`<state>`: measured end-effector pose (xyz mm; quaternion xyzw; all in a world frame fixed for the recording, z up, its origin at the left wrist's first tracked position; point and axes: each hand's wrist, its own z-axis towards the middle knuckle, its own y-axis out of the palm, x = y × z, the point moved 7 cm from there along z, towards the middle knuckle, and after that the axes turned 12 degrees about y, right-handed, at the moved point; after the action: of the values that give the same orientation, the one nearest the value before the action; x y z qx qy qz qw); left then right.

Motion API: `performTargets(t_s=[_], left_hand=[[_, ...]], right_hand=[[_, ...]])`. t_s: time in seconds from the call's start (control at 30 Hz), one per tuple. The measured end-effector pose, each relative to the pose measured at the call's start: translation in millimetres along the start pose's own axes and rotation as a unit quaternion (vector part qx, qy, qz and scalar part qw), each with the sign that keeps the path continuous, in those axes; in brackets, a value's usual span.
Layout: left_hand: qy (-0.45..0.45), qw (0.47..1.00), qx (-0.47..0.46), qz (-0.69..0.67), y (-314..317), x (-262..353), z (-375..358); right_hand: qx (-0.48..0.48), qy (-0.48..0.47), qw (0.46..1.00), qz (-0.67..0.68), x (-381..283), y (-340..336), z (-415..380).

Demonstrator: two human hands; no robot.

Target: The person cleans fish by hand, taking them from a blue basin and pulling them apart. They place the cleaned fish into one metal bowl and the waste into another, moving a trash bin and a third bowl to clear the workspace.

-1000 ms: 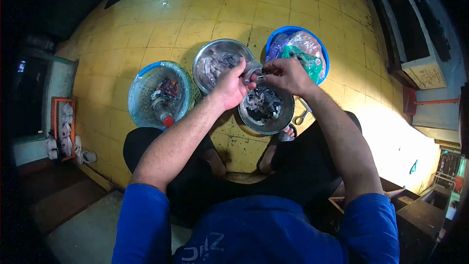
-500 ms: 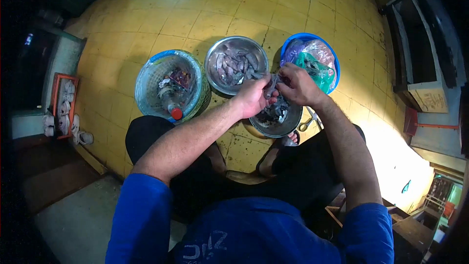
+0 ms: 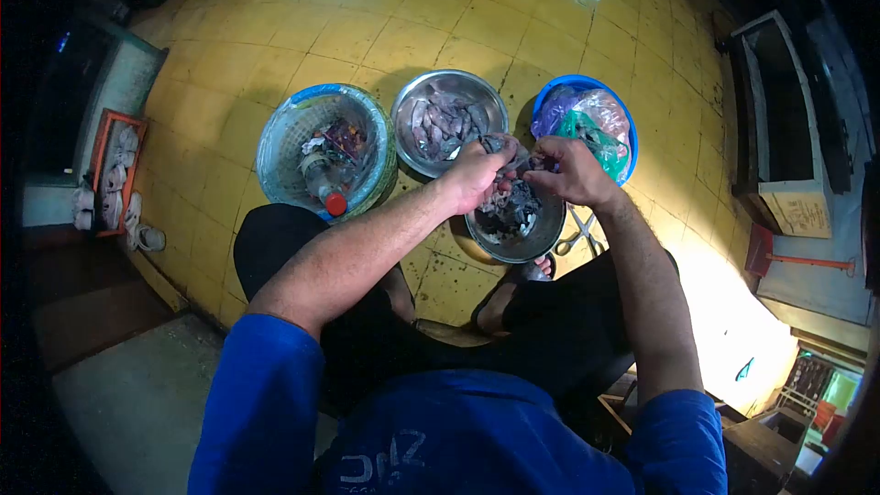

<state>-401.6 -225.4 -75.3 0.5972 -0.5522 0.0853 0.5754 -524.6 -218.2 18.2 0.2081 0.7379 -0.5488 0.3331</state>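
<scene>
My left hand [image 3: 478, 176] is closed round a small grey fish [image 3: 498, 143], held over a metal bowl [image 3: 556, 236] of dark scraps [image 3: 509, 211]. Just to its right, my right hand [image 3: 577, 172] pinches a dark, wet bit [image 3: 548, 164] too small to name surely; it looks like fish innards. Beyond my left hand stands a steel bowl [image 3: 399, 133] with several whole fish [image 3: 446, 124] in it. Scissors [image 3: 573, 240] lie on the floor beside the scrap bowl.
At the left is a lined waste basket [image 3: 275, 151] with a red-capped plastic bottle [image 3: 323, 183] inside. A blue basin [image 3: 559, 82] at the right holds plastic bags [image 3: 596, 119]. An orange shoe rack [image 3: 99, 165] and a dustpan [image 3: 759, 247] flank the yellow tiled floor [image 3: 431, 27].
My right hand has drawn slightly right, away from the fish, with a dark bit now showing between its fingers. My left hand keeps its hold. The view has shifted slightly.
</scene>
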Motion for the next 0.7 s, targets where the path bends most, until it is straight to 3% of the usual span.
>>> performTargets(t_s=[0.17,0.27,0.37,0.47,0.57,0.67,0.7], left_hand=[[0.024,0.999,0.034,0.02,-3.5,5.0,0.2],[0.036,0.996,0.074,0.03,-15.0,8.0,5.0],[0.076,0.987,0.132,0.056,-32.9,21.6,12.2],[0.088,0.961,0.254,0.069,-52.2,40.8,15.5],[0.094,0.971,0.218,0.027,-60.8,36.5,19.9],[0.044,0.98,0.194,-0.009,-64.1,18.7,23.7],[0.027,0.982,0.186,-0.019,-61.2,16.2,23.2]], right_hand=[[-0.039,0.138,0.99,-0.01,21.2,-13.2,-2.1],[-0.041,0.161,0.986,0.013,40.3,-20.7,-5.4],[-0.023,0.208,0.977,0.04,46.5,-26.6,-8.2],[-0.005,0.23,0.972,-0.05,45.8,-32.4,-9.7],[0.052,0.203,0.975,-0.078,47.5,-34.6,-4.7],[0.099,0.169,0.977,-0.089,39.5,-38.5,0.8],[0.125,0.159,0.979,-0.029,34.1,-39.1,2.9]])
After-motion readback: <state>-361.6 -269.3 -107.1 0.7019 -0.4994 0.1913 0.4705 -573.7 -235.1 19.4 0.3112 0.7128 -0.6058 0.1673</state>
